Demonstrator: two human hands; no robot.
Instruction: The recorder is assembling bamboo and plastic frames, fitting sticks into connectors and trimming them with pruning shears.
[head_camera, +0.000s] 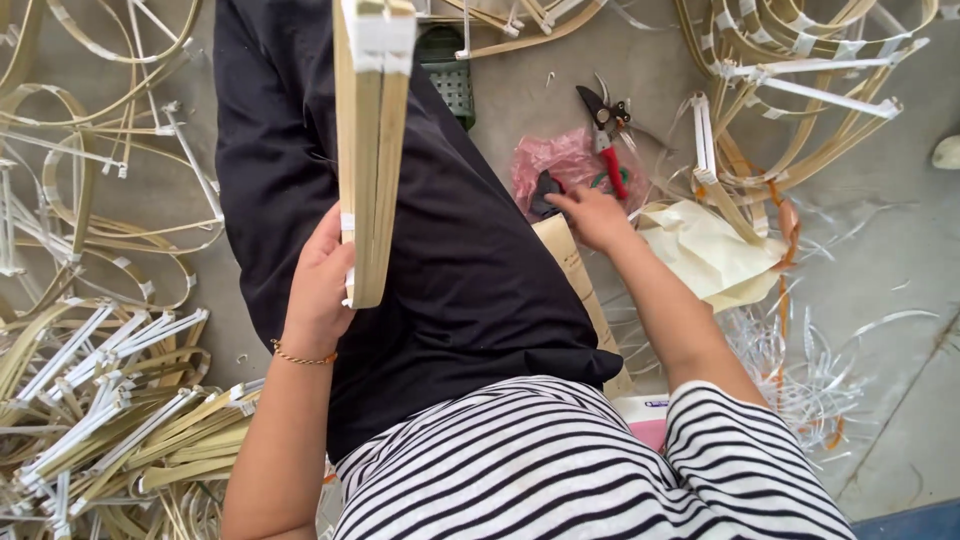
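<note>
Beside pink bag (560, 160), right hand (597, 215)

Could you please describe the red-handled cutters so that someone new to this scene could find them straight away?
Start at the person's right hand, which reaches toward a crumpled pink plastic bag on the grey floor. Just beyond the bag's far right edge lie the cutters. Among pale bamboo strips and cream paper, they alone have dark metal blades and a red handle.

2 hands (318, 285), 1 pruner (606, 140), approx. 1 strip bundle (372, 150).
</note>
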